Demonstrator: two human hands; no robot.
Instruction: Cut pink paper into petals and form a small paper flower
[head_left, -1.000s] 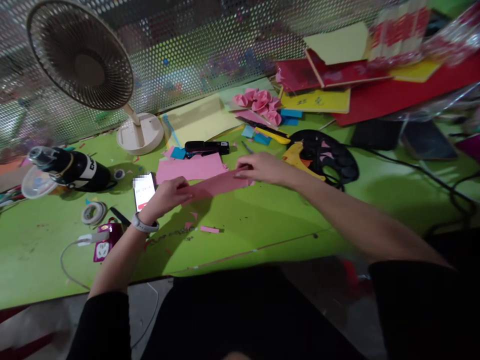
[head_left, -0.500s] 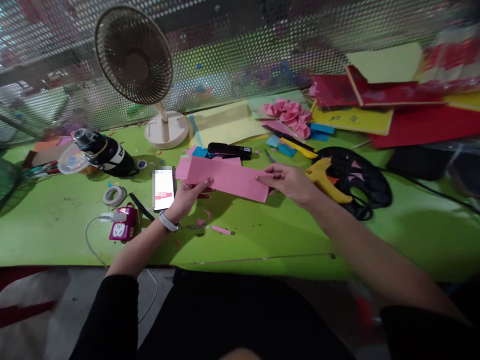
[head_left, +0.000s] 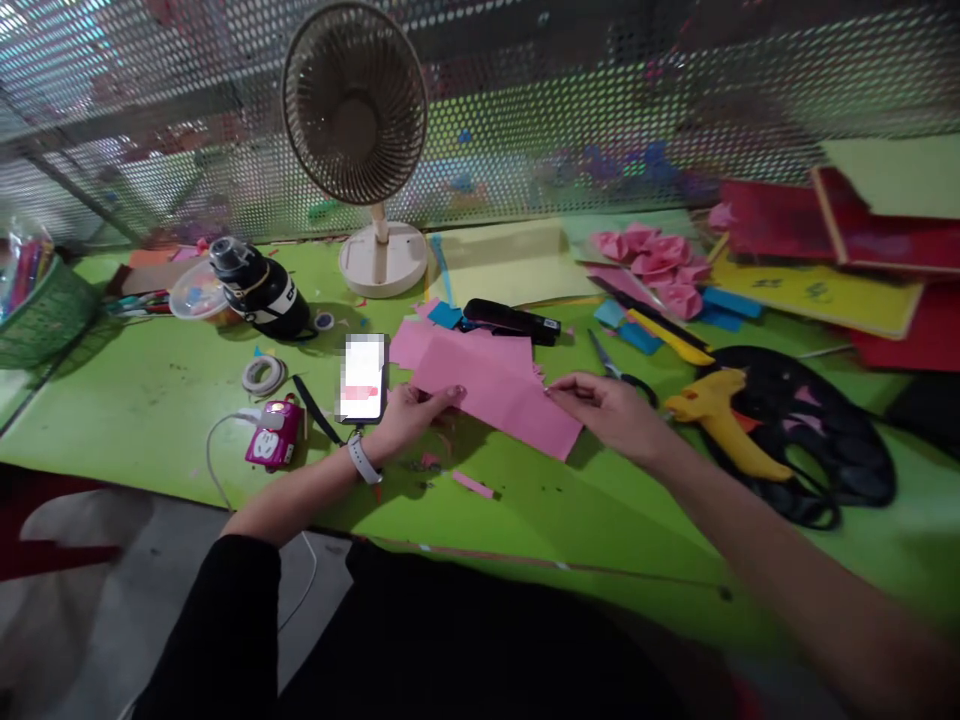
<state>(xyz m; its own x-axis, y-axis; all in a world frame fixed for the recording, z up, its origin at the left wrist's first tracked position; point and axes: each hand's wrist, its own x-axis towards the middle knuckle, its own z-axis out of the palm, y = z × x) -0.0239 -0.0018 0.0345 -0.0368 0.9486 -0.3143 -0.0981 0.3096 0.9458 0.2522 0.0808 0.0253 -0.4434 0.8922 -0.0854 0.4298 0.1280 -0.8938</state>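
Over the littered green bench [head_left: 142, 400], the left hand [head_left: 409, 420] and right hand [head_left: 611, 415] grip a pink sheet [head_left: 502, 395] between them, partly hiding more pink paper [head_left: 409, 342]. Behind, a fan [head_left: 354, 125] stands before a perforated screen [head_left: 495, 130]; grey floor [head_left: 172, 570] shows at lower left.

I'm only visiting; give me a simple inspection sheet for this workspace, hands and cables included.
Surface: green table, littered with paper scraps.
Work in hand: pink sheet, overlapping another pink sheet in view.
Clutter: stapler, black bottle, tape roll, scissors, yellow glue gun.
Hands: left hand holds the sheet's left end; right hand pinches its right edge.
Cables: white cable runs from the purple socket block over the table's front edge.
Surroundings: perforated screen behind, fan in front of it.
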